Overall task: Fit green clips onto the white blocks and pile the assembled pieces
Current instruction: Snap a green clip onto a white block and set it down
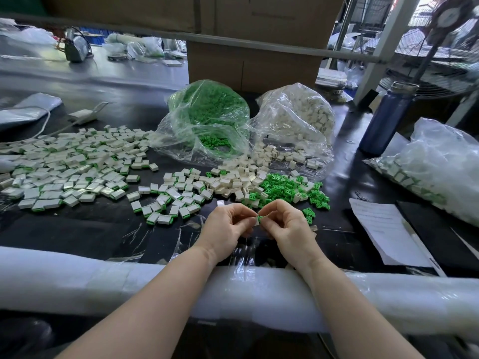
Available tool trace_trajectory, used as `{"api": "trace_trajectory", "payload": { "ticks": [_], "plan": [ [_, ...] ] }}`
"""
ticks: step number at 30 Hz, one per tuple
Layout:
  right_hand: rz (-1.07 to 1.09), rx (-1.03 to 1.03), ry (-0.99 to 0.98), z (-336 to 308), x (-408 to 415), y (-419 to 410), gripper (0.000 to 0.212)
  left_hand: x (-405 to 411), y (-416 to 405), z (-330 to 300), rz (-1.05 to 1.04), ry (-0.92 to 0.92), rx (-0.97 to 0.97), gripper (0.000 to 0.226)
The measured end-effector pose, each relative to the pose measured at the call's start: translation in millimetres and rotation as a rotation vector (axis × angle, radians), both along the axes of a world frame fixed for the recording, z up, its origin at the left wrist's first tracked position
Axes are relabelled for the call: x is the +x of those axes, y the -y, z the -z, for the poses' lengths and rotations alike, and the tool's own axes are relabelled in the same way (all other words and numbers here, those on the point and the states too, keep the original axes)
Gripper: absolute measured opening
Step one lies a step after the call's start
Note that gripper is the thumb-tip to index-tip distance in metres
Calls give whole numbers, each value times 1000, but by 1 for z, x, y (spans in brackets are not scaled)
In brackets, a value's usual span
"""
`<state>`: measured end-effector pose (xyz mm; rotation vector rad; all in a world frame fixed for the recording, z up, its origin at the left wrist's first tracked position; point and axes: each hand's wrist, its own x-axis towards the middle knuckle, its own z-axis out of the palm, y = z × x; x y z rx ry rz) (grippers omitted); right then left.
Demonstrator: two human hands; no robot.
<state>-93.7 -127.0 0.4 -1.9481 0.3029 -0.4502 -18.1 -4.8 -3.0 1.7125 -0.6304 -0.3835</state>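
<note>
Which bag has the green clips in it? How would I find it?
Look at the big cardboard box behind the table. Two clear plastic bags sit just before it; the green clip bag is the left one. Its neighbour, the white block bag, holds only white pieces.

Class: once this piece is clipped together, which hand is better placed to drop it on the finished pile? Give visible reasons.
Probably the left hand: it pinches the block, and the finished pile lies on its side. The right hand sits nearer the loose clips.
</note>
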Motion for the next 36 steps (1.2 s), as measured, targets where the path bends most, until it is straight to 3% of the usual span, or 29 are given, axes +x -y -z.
{"api": "trace_trajectory", "payload": {
  "ticks": [15, 36],
  "plan": [
    [-94, 27, -41, 2, -2, 7, 30, -4, -3, -3, 110, 40, 95, 7],
    [-188, 73, -65, 1, -4, 11, 31, -3, -5, -5, 187, 190, 167, 7]
  ]
}}
